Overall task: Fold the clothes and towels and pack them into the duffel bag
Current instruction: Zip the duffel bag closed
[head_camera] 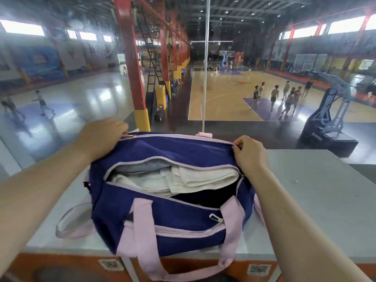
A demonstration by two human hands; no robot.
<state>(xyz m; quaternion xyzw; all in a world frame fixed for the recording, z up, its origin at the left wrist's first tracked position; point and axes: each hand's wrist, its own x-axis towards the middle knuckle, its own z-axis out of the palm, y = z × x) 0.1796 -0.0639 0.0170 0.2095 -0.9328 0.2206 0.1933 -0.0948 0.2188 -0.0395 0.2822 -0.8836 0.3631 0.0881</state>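
Gripping the far edge of the open duffel bag (pixel 175 222) with 2 hands.
Left hand (pixel 101 137) and right hand (pixel 251 154) each pinch its rim; folded white towels (pixel 189 180) lie inside.

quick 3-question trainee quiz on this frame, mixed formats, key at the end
1. True or false: the main opening of the duffel bag is zipped fully closed.
2. Which item lies at the top of the open compartment? A) white towel B) red shoe C) water bottle
3. Fill in: the left hand and right hand each have a grip on the bag's far ______.

Key: 1 false; 2 A; 3 edge (along the far zipper line).
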